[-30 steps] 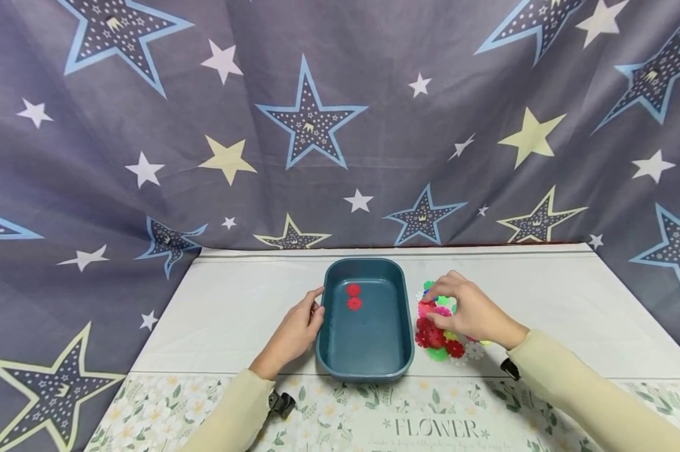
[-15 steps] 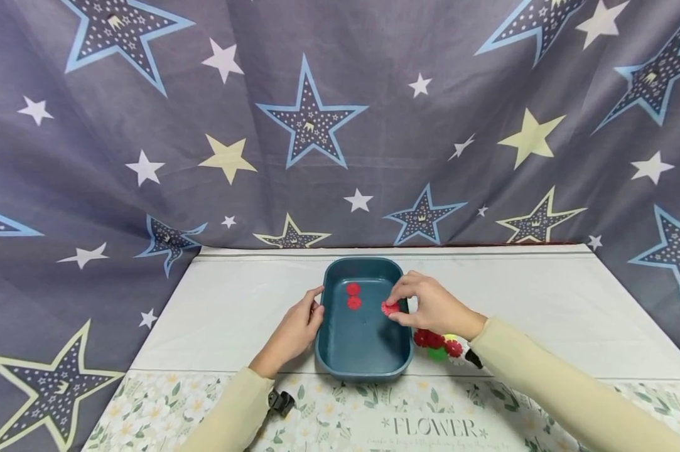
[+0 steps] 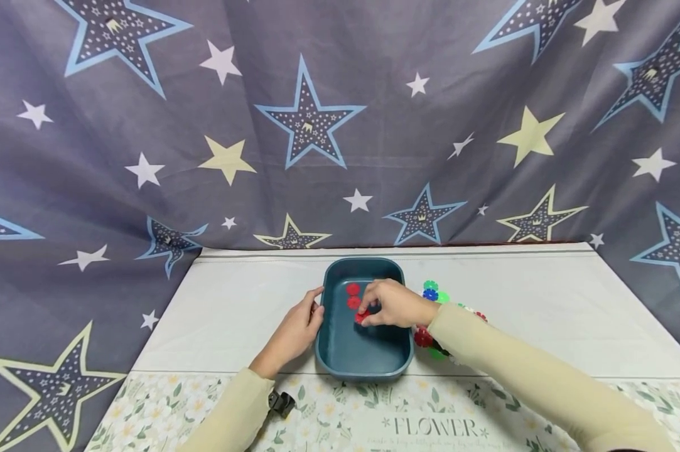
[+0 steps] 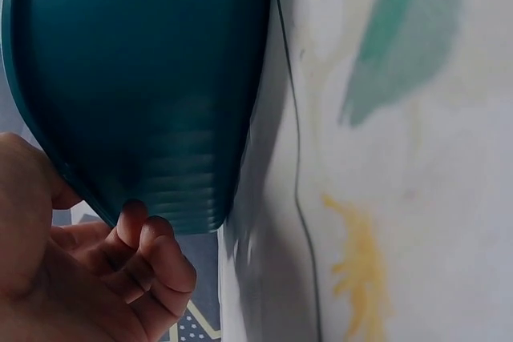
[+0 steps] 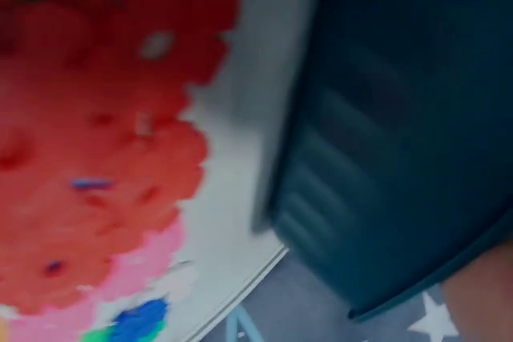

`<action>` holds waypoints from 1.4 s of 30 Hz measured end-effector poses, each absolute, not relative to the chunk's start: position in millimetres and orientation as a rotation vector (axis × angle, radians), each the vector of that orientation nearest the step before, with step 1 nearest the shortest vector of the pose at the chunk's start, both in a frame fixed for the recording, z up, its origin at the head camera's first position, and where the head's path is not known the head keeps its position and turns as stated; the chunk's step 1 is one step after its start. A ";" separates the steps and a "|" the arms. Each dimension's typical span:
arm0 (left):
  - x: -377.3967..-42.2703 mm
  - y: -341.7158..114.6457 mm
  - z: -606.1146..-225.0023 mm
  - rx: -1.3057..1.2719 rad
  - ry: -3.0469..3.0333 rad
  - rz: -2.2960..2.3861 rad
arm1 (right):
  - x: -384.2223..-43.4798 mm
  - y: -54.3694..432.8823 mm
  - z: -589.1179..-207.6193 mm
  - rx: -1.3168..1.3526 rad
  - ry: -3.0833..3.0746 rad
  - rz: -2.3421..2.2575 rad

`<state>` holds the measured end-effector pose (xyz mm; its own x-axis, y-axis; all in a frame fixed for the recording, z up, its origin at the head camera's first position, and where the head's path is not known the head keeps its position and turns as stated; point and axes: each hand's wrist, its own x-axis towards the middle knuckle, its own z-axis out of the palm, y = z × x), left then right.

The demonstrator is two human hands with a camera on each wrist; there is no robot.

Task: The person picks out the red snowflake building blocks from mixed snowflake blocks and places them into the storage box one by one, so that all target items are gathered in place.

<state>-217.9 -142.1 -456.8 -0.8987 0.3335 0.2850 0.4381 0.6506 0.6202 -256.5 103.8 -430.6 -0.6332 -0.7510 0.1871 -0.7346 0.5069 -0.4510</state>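
The right hand pinches a red flower-shaped disc between thumb and fingers, low inside the teal tray, just nearer the person than two more red discs. The left hand touches the tray's left rim with bent fingers; whether it truly grips cannot be told. Just right of the tray lies a pile of discs in red, pink, green, blue and white, the tray's wall standing between. The right sleeve reaches across this pile and hides much of it. A dark wrist device sits by the left sleeve. Behind the white and floral table hangs a grey star-patterned curtain.
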 end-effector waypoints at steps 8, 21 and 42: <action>-217.0 -140.9 -455.5 -0.652 -2.721 -1.085 | -266.6 83.6 -435.3 -1.251 2.703 -0.647; -217.0 -137.5 -452.8 -0.640 -2.732 -1.082 | -272.3 81.9 -442.2 -1.210 2.699 -0.654; -218.2 -143.9 -457.5 -0.632 -2.732 -1.111 | -274.7 80.7 -442.8 -1.326 2.663 -0.730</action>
